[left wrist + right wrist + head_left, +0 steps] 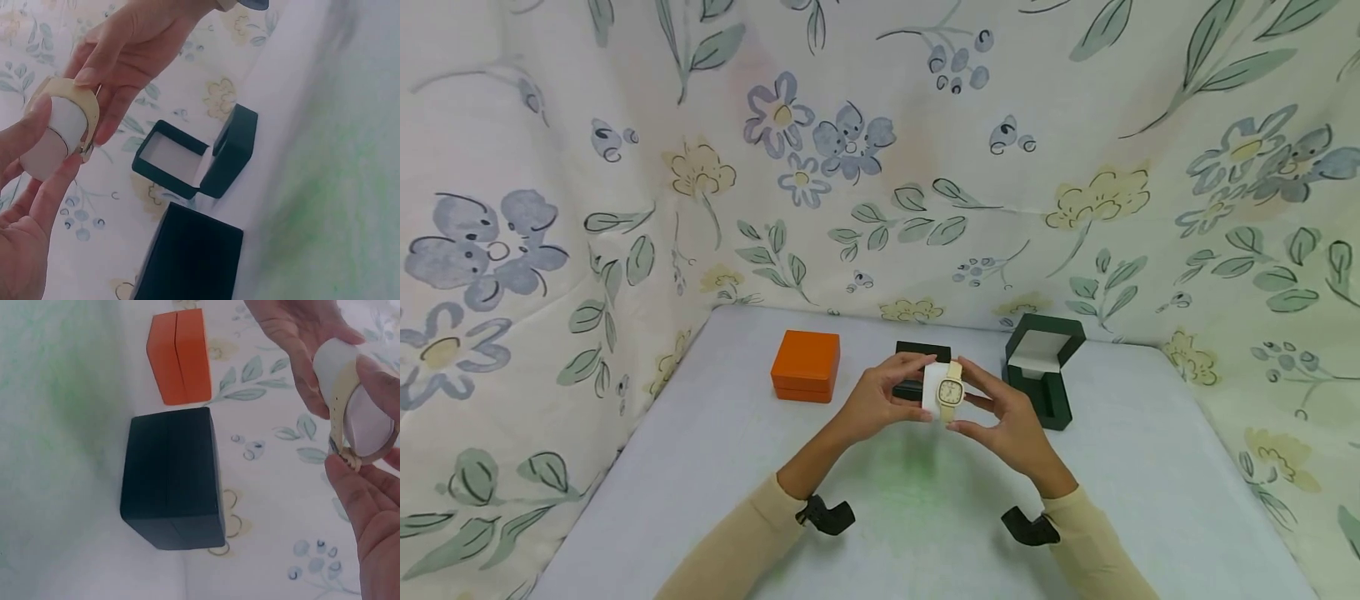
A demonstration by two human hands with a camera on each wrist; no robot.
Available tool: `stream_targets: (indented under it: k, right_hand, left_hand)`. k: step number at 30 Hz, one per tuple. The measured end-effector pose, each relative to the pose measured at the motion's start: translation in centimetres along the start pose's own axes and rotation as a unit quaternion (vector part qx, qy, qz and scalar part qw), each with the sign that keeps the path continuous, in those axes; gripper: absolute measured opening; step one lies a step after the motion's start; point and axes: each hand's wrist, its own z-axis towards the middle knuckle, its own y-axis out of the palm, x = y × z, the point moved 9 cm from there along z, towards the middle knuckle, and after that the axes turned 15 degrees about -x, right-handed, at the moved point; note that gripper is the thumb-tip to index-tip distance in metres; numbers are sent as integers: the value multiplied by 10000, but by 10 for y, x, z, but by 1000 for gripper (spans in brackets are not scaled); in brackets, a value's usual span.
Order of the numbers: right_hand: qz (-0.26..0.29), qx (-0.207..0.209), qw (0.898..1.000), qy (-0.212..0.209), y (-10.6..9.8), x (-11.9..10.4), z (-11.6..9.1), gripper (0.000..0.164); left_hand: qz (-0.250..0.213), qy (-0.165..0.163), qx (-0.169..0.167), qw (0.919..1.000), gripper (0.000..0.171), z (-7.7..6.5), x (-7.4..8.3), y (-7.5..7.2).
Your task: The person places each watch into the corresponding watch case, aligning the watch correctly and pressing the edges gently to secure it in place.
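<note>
Both hands hold up a wristwatch (951, 392) with a pale yellow strap, fitted around a white rounded watch cushion (930, 387). Its squarish dial faces the head camera. My left hand (880, 398) grips the cushion's end, thumb on one side and fingers on the other. On the strap side, my right hand (1013, 421) pinches the watch between thumb and fingers. From the left wrist, the strap (92, 109) loops over the cushion (69, 119); the right wrist view shows the buckle (350, 457) by the right fingertips.
Behind the hands sits a dark box (922, 350), partly hidden by them. An orange box (805, 367), closed, stands to the left. A dark green box (1057, 400) with its lid raised stands at right. Floral cloth (880, 167) hangs behind the white table (700, 467).
</note>
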Motion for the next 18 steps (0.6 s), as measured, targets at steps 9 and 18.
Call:
stream_targets:
  k: [9, 18]
  right_hand:
    - [115, -144, 9998, 12, 5, 16, 0, 92]
    - [282, 68, 9992, 272, 6, 21, -1, 75]
  left_hand:
    - [-93, 24, -103, 9999, 76, 2, 2, 3]
    - [-194, 1, -15, 9998, 78, 1, 2, 4]
